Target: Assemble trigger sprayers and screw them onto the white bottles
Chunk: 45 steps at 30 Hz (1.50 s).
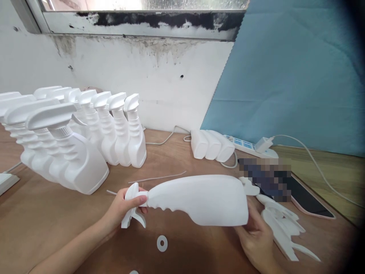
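Observation:
A white spray bottle (199, 199) lies sideways in the air between my two hands, its trigger sprayer (131, 207) at the left end. The fingers of my left hand (129, 203) wrap round the sprayer's neck and collar, thumb on top. At the other end, my right hand (256, 236) grips the bottle's base, with its fingertips partly hidden behind it. Below the bottle, a flat white ring (162, 243) rests on the brown table. Close to my right hand is a pile of loose white trigger sprayers (281, 220).
Several white spray bottles with sprayers fitted (85, 175) stand in rows at the left. White bottles (212, 145) lie near the wall. A power strip (248, 146) with a plugged-in charger (264, 144) and a phone-like device (310, 198) are at the right. A thin tube (158, 177) lies behind the bottle.

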Motion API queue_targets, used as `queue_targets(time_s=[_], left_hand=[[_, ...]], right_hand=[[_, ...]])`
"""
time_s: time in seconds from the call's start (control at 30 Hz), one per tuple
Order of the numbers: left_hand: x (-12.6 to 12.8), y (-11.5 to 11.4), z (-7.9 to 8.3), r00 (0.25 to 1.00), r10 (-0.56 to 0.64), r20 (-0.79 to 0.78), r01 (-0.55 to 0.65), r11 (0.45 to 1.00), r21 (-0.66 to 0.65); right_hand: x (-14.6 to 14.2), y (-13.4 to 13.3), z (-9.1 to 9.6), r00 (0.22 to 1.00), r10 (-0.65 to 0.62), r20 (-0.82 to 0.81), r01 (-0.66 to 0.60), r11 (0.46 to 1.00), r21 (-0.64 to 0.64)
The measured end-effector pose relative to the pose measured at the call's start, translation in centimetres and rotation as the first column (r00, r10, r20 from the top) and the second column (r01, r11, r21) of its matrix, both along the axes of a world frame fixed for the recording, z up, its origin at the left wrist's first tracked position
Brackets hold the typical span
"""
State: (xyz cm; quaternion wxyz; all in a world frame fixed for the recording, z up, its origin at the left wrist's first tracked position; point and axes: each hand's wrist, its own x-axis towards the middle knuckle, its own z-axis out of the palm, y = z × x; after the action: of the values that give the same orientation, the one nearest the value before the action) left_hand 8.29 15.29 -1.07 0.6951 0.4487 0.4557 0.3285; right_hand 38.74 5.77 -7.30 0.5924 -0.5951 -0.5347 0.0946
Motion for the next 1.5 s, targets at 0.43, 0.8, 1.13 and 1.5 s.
queue_targets(time_s=[0.43, 0.8, 1.13, 1.5], left_hand=[[0.0, -0.1, -0.1, 1.0, 0.002, -0.003, -0.002, 0.998, 0.07], [-0.1, 0.0, -0.3, 0.998, -0.064, -0.015, 0.064, 0.996, 0.067], [-0.4, -0.2, 0.2, 0.985, -0.08, -0.154, 0.107, 0.978, 0.177], [-0.9, -0.4, -0.4, 0.972, -0.127, -0.2, 0.184, 0.937, 0.297]], right_hand=[[-0.5, 0.4, 1.0, 0.972, -0.052, 0.227, 0.029, 0.994, 0.103], [-0.3, 0.4, 1.0, 0.974, -0.049, 0.221, 0.01, 0.985, 0.174], [0.0, -0.1, 0.0, 0.951, -0.135, 0.279, 0.083, 0.978, 0.19], [-0.5, 0.2, 0.5, 0.917, -0.181, 0.356, 0.118, 0.974, 0.193]])
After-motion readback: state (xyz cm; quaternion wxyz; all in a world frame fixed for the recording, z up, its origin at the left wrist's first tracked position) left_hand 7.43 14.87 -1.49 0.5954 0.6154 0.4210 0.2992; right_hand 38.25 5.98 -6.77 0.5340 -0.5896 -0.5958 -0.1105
